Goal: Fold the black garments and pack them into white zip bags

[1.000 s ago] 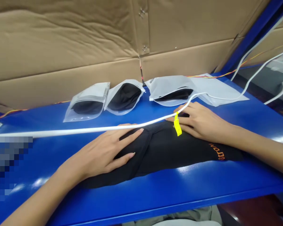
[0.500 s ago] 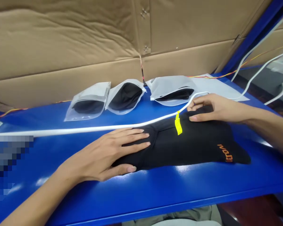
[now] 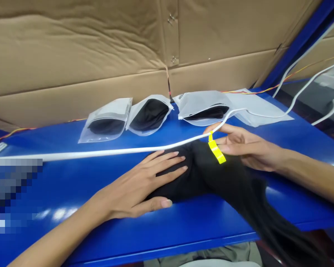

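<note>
The right end of the black garment [image 3: 200,178] has swung down past the near edge of the blue table [image 3: 183,226] since the earlier frame and now shows as a blur.

The garment lies just on the near side of the white cable [image 3: 114,152]. The left hand [image 3: 139,183] rests on it flat, fingers spread, fingertips close to the cable. The right hand [image 3: 245,148], touching the cable from the near side, grips the fabric beside the yellow tag [image 3: 217,152] with its fingers curled. Beyond the cable lie three clear bags [image 3: 149,114] holding dark cloth, with the cardboard wall [image 3: 72,55] behind them.
</note>
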`<state>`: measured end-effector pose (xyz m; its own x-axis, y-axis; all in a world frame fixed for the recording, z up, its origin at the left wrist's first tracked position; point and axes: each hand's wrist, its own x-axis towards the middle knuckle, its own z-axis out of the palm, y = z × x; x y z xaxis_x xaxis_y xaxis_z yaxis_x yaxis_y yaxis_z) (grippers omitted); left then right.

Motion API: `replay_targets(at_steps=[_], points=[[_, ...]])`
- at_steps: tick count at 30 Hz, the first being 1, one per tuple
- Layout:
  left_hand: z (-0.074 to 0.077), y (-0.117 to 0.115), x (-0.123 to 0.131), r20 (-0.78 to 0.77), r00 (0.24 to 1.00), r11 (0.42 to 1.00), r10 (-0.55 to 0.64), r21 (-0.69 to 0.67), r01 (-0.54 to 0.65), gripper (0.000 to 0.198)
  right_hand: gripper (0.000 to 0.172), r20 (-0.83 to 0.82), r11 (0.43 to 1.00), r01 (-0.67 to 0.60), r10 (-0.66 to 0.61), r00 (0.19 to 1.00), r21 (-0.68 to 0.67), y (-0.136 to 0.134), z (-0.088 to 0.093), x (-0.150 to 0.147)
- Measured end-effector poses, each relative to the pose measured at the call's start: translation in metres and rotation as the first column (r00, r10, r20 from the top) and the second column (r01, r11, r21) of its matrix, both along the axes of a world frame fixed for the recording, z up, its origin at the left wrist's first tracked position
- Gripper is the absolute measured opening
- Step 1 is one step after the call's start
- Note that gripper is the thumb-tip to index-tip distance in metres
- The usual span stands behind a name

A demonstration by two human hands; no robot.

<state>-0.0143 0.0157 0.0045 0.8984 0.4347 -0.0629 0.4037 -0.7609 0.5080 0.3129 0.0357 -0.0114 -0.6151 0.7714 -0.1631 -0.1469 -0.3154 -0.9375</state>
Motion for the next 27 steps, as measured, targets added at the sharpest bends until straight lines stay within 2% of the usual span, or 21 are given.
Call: replay_targets(at_steps=[5,8,10,12,14,16,19,21,24,27], points=[[-0.007,-0.001,-0.002,0.179,0.981,0.989,0.073,-0.141,-0.048,0.087,0.034,-0.045,0.994,-0.077,0.080,0.996,0.077,-0.006,-0.004,-0.008],[-0.006,-0.002,0.002,0.224,0.962,0.964,0.154,-0.247,-0.097,0.093,0.049,-0.021,0.972,-0.184,0.189,0.982,0.146,-0.009,-0.002,-0.008],[-0.002,-0.003,0.008,0.253,0.943,0.942,0.215,-0.307,-0.132,0.093,0.067,0.052,0.925,-0.288,0.284,0.957,0.246,-0.012,0.001,-0.008],[0.003,-0.006,0.015,0.274,0.921,0.924,0.275,-0.340,-0.175,0.089,0.092,0.164,0.839,-0.365,0.326,0.931,0.404,-0.016,0.004,-0.008],[0.008,-0.009,0.020,0.257,0.900,0.902,0.354,-0.348,-0.255,0.082,0.113,0.283,0.716,-0.406,0.294,0.913,0.567,-0.021,0.005,-0.009],[0.011,-0.014,0.022,0.233,0.871,0.873,0.433,-0.347,-0.341,0.077,0.120,0.389,0.577,-0.439,0.217,0.895,0.689,-0.025,0.004,-0.011],[0.012,-0.019,0.022,0.231,0.833,0.838,0.503,-0.365,-0.405,0.070,0.109,0.491,0.358,-0.482,0.073,0.868,0.800,-0.030,-0.003,-0.016],[0.010,-0.020,0.022,0.192,0.801,0.798,0.566,-0.371,-0.475,0.055,0.098,0.524,0.261,-0.503,-0.013,0.852,0.824,-0.031,-0.009,-0.019],[0.004,-0.017,0.022,0.140,0.707,0.675,0.693,-0.470,-0.569,0.042,0.086,0.514,0.203,-0.484,-0.135,0.847,0.851,-0.027,-0.018,-0.021],[-0.002,-0.012,0.021,0.172,0.566,0.512,0.806,-0.682,-0.522,0.046,0.071,0.410,0.148,-0.382,-0.306,0.859,0.912,-0.021,-0.023,-0.019]])
